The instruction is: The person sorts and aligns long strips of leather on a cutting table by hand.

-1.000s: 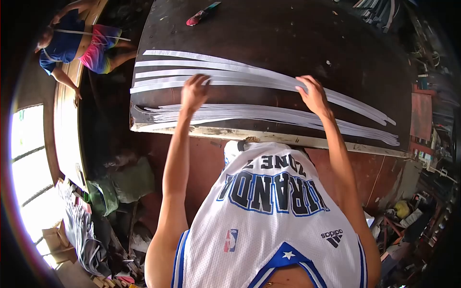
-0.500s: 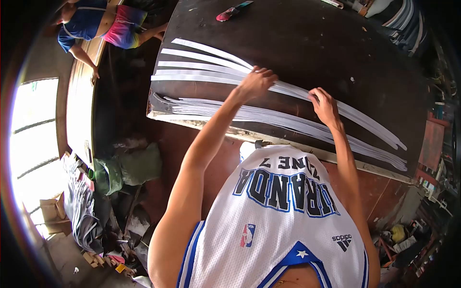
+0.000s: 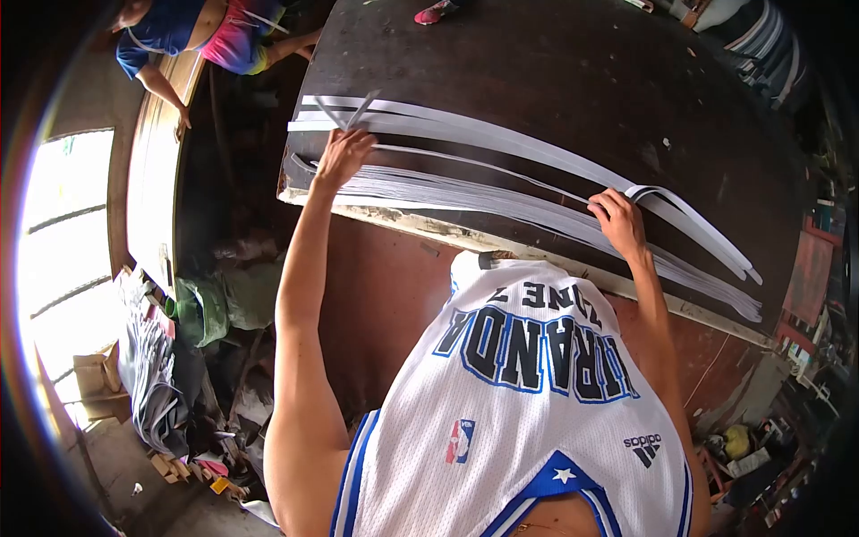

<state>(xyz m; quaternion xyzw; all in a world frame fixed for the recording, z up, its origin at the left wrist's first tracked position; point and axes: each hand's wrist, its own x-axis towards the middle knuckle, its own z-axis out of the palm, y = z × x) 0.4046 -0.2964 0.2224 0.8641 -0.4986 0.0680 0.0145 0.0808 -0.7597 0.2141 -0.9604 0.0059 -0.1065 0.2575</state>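
Observation:
Long white strips [image 3: 501, 139] lie across the dark table [image 3: 537, 63], curving down toward the right. My left hand [image 3: 347, 154] is closed on white strips near their left ends, and two ends stick up beyond its fingers. Farther right, my right hand [image 3: 617, 215] pinches a strip at the near side of the group; one strip bends in a loop just beyond it. A thicker bundle of thin white strips [image 3: 447, 191] runs along the table's near edge, below both hands.
A red and dark tool [image 3: 436, 12] lies at the table's far side. Another person [image 3: 170, 31] leans at the upper left. Grey-white strips [image 3: 148, 358] hang beside a green sack [image 3: 201, 309] at the left. Clutter [image 3: 747, 443] stands at the lower right.
My left hand has moved left along the strips and closer to the near edge. Some strips have been lifted or drawn nearer, and a loop has formed beside my right hand.

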